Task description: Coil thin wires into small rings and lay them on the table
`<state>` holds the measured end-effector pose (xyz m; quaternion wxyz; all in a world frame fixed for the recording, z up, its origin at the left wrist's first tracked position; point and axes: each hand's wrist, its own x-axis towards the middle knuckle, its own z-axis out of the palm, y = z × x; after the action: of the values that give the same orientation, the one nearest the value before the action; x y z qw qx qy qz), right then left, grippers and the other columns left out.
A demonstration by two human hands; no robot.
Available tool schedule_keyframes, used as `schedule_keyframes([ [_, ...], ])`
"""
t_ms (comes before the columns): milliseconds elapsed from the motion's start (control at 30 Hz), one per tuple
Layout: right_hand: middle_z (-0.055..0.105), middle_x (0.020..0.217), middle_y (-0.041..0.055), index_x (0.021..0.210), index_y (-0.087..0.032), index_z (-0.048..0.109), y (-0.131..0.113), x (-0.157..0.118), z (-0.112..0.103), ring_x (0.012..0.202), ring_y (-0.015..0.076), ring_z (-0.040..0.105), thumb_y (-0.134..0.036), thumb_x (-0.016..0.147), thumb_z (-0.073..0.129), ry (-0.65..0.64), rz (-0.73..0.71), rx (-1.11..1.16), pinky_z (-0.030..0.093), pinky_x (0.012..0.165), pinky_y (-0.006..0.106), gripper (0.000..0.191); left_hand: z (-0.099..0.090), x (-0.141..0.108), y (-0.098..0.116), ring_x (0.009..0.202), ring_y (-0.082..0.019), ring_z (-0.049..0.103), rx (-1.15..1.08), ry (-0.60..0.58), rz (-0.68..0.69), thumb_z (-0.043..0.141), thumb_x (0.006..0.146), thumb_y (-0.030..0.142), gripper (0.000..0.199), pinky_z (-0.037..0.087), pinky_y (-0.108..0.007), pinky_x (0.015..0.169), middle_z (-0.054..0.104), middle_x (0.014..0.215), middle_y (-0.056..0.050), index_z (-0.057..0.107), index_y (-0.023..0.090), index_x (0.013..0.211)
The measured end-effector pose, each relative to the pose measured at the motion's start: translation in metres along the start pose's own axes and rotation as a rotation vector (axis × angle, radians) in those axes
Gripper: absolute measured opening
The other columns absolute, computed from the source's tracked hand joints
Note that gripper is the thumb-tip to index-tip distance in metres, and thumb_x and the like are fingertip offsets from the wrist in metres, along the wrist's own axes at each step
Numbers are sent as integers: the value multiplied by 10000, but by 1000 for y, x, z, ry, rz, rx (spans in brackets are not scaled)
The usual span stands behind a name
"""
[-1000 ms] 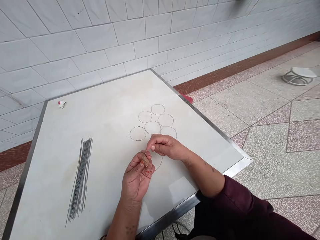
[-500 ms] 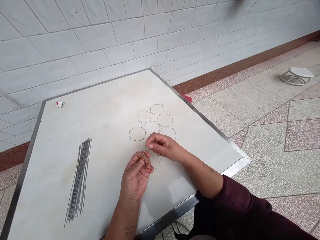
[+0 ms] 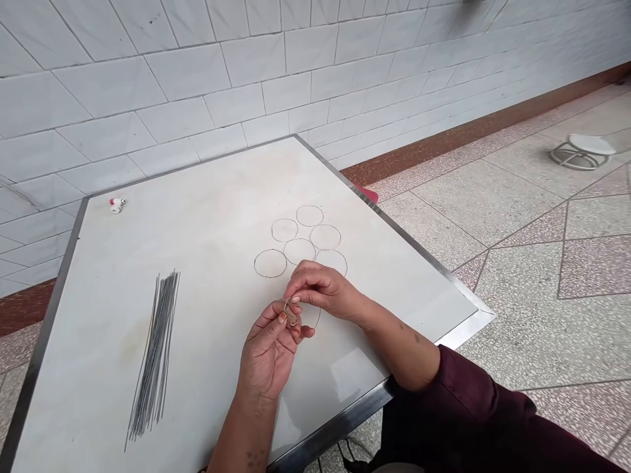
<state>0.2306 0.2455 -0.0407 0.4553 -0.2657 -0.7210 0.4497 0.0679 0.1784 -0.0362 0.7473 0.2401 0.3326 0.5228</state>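
Observation:
A thin wire (image 3: 319, 318), bent into a curve, is held between both hands near the table's front edge. My left hand (image 3: 270, 345) is closed, pinching a small brown piece (image 3: 291, 318) together with the wire between thumb and fingers. Just above it, my right hand (image 3: 323, 289) grips the wire's end between thumb and forefinger. Part of the wire hides behind the fingers. Beyond my right hand lie several thin wire rings (image 3: 284, 261), some touching or overlapping. What the brown piece is made of I cannot make out.
A bundle of straight grey wires (image 3: 155, 355) lies on the left of the white table (image 3: 197, 230). At the far left corner sits a small red-and-white object (image 3: 117, 205). A tiled wall (image 3: 187, 72) borders the table's back; a round stool (image 3: 584, 150) stands on the floor at right.
My right hand has come slightly down and closer to my left hand, with the wire's end in it. The wire's curve has shifted a little; my left little finger reaches further out.

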Motion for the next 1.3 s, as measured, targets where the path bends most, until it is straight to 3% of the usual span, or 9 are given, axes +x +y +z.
schedule_keyframes([
  [300,584,824,28,850,-220,695,5,-1,4,800,149,571,-360,917,626,59,6,-76,509,722,293,169,0,1,-1,610,-88,483,-41,-39,-70,668,812,199,91,540,-305,702,611,822,-24,713,159,745],
  [467,598,809,32,831,-221,685,1,-1,3,839,166,573,-411,915,619,16,30,-33,501,765,317,218,-1,1,-1,642,-99,501,-56,-32,-58,676,809,202,77,546,-302,703,620,825,-30,715,158,760],
  [633,594,760,13,793,-202,663,-2,-1,4,722,137,581,-383,895,652,-46,82,137,489,743,314,208,-2,0,-4,626,-95,498,-55,-68,-62,671,813,211,82,547,-310,708,634,842,-38,726,154,835],
  [800,575,673,-40,972,-218,591,0,-2,5,628,120,583,-286,879,676,-47,230,378,469,644,274,143,0,-1,-2,635,-86,498,-70,-78,-9,669,816,206,66,541,-300,738,614,873,-22,712,163,791],
  [933,577,760,-12,906,-209,608,-1,-1,3,707,123,565,-248,865,681,27,126,218,455,668,271,92,2,-1,0,633,-84,499,-85,-67,-1,679,807,205,45,538,-296,735,599,898,-12,706,176,785],
  [1067,560,788,8,831,-204,630,-5,0,1,779,140,545,-263,893,642,15,38,63,454,708,283,86,3,-1,-1,630,-88,489,-99,-67,-23,682,800,201,38,532,-283,706,599,895,-16,705,181,776],
  [1200,527,843,-3,841,-196,606,-6,-1,0,643,94,514,-297,903,621,36,211,171,434,582,244,120,3,-2,-3,672,-99,495,-111,-48,38,683,799,206,32,529,-280,711,619,1014,-26,715,203,793],
  [1300,524,798,-22,862,-192,578,-5,-2,1,599,82,517,-326,903,623,63,318,273,436,573,236,147,2,-2,-4,695,-103,498,-122,-1,89,692,796,214,49,528,-276,715,617,1098,-26,728,220,830],
])
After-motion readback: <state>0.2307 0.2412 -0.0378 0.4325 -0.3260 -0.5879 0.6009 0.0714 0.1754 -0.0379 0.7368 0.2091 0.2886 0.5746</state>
